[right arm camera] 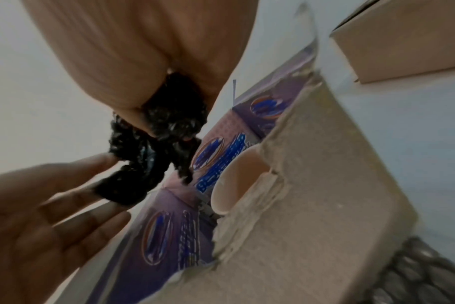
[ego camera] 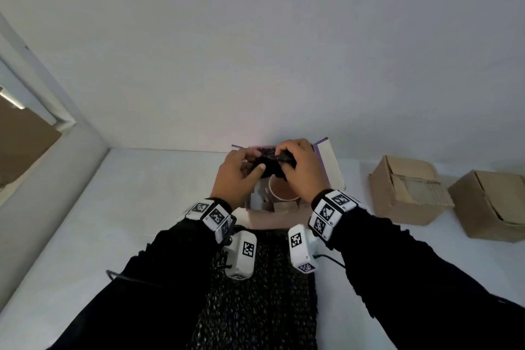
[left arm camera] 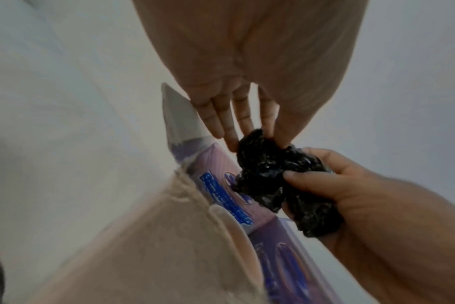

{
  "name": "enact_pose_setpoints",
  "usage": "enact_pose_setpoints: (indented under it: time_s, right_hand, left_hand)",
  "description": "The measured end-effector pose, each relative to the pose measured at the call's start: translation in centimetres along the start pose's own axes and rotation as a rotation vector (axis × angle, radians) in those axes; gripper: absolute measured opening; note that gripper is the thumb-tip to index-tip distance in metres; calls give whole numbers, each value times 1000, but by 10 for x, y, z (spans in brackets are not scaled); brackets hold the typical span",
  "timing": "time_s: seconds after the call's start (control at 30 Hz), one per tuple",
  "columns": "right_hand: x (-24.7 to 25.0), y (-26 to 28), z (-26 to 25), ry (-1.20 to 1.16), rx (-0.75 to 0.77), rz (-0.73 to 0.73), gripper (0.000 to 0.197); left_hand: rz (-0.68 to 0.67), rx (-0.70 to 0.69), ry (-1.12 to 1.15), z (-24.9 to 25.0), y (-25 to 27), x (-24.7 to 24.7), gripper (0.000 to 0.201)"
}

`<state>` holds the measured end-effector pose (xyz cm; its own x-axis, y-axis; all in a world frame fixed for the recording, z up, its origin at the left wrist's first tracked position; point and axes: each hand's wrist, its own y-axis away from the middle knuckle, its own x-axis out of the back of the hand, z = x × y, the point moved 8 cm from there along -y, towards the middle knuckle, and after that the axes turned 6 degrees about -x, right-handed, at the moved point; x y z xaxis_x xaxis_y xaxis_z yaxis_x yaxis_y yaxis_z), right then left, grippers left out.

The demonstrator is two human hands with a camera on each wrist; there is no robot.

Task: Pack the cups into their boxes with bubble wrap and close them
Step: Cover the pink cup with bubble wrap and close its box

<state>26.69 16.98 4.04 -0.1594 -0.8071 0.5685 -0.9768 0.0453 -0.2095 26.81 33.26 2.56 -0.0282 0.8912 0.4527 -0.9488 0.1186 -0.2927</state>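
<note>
Both hands, left (ego camera: 237, 176) and right (ego camera: 301, 169), pinch a crumpled black bubble wrap wad (ego camera: 270, 163) above the cup (ego camera: 284, 193) in its open box (ego camera: 331, 162).

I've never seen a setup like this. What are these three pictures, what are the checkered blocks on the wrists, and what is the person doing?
There is no machine here: a person works with bare hands while wearing three cameras. The wide picture comes from a camera on the head, looking down; the other two come from cameras strapped to each wrist, looking along the fingers. The checkered blocks sit on those wrist units.

The left hand and right hand together hold a crumpled wad of black bubble wrap above an open purple-printed box. A cup already stands inside that box. A larger sheet of black bubble wrap lies on the white table in front of the person. To the right stand two brown cardboard boxes, flaps folded over.
</note>
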Motion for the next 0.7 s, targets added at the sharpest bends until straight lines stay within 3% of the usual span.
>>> enact_pose_setpoints:
  time_s: [0.13,0.23,0.3,0.43,0.53,0.7]
  right_hand:
    - [-20,-24,9,129,-94,0,31]
    - [-36,-38,16,285,-134,-82,23]
    - [-46,-42,23,331,-165,-144,18]
    - [-52,-41,32,232,-229,-163,20]
    - [-57,-36,37,181,-192,-164,28]
    - [-49,-35,37,303,-104,-3,23]
  left_hand:
    - [-127,-111,-390,-14,-17,-11,51]
    - [-125,-216,-765,-9,-23,-15,51]
    - [-150,-213,-890,-15,-24,-19,46]
    - [-123,-180,-938,-29,-24,-22,32]
    - [-119,-143,-931,-37,-25,-24,32]
    - [-183,-73,-868,-44,-22,-26,37]
